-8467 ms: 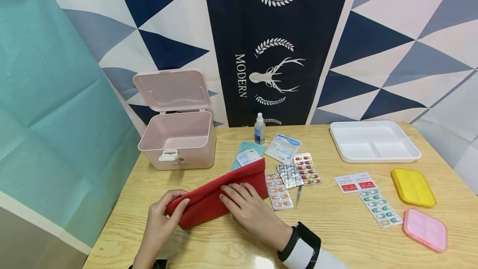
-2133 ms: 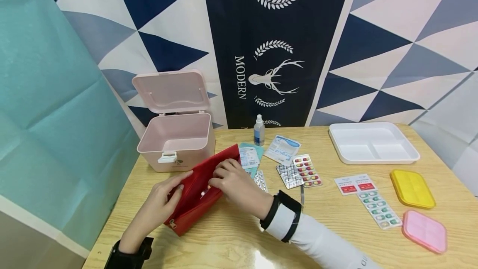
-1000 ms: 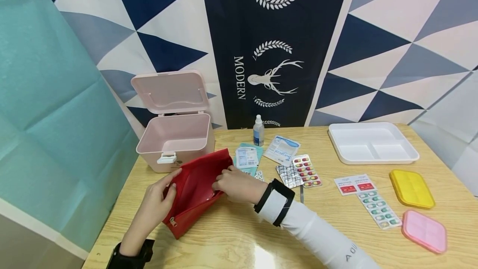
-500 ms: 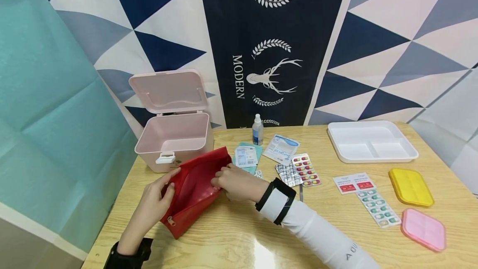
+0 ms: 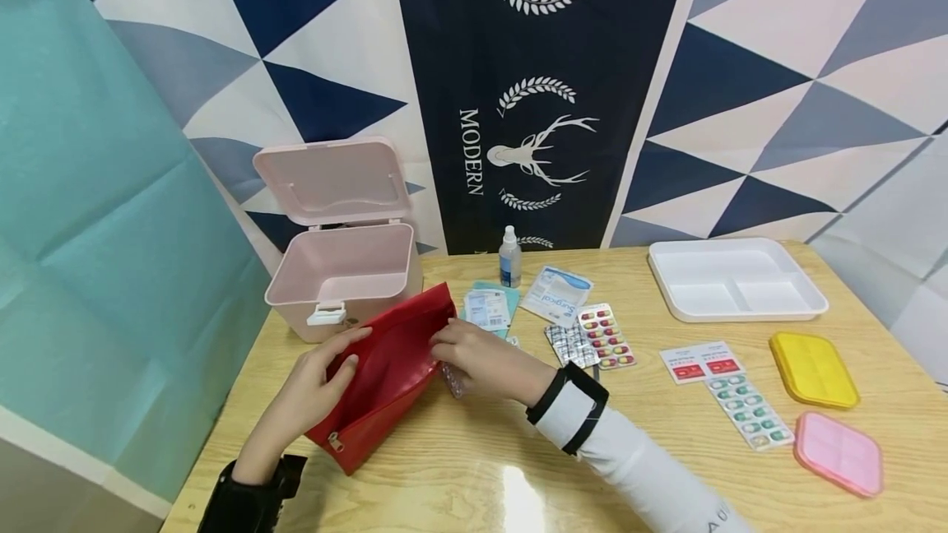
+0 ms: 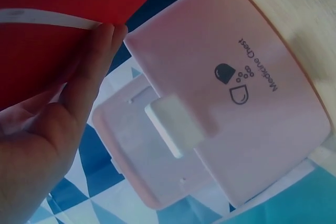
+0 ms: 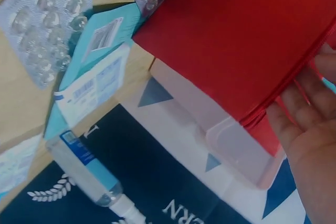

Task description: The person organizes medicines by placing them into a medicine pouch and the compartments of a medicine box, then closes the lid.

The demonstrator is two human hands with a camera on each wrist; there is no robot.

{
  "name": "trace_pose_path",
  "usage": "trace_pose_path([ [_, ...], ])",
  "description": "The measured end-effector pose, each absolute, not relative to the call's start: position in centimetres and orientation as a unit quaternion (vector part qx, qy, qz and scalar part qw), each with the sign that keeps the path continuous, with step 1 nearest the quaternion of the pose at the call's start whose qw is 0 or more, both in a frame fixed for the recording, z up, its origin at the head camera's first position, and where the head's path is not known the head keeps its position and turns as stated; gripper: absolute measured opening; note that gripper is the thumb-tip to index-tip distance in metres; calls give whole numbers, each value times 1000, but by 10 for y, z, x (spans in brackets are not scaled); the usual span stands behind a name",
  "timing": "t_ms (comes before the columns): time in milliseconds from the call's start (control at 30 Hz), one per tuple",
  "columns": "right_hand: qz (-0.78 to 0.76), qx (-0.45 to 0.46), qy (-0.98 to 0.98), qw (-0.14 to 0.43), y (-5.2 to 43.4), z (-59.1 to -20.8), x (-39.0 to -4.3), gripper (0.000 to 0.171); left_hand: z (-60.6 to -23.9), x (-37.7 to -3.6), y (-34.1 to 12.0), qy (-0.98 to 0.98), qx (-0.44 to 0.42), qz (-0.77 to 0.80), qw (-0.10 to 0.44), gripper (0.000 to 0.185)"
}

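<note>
Red zip pouch is being held open by both hands; keeping its mouth spread wide is easing blister pack entry.

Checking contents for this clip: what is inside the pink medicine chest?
The pink medicine chest stands open; the inner walls in view look bare. Its floor is hidden by the front wall and the red pouch.

**Both hands at the open red pouch**

The left hand gripped the near-left rim of the red pouch, fingers curled over its edge. The right hand pinched the opposite rim; a blister pack lay just under its fingers, the pink box beyond the fingertips.
</note>
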State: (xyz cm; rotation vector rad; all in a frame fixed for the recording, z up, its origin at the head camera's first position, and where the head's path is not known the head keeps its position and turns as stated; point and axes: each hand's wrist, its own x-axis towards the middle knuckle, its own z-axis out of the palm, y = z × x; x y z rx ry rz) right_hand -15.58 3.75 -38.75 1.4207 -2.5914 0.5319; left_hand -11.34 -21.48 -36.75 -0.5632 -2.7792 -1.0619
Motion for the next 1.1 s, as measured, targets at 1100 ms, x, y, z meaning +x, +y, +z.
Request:
trace_pose_path([
  [1100, 23, 279, -956, 85, 30, -459, -147, 46, -373, -116, -216, -903, -178, -390, 36, 42],
])
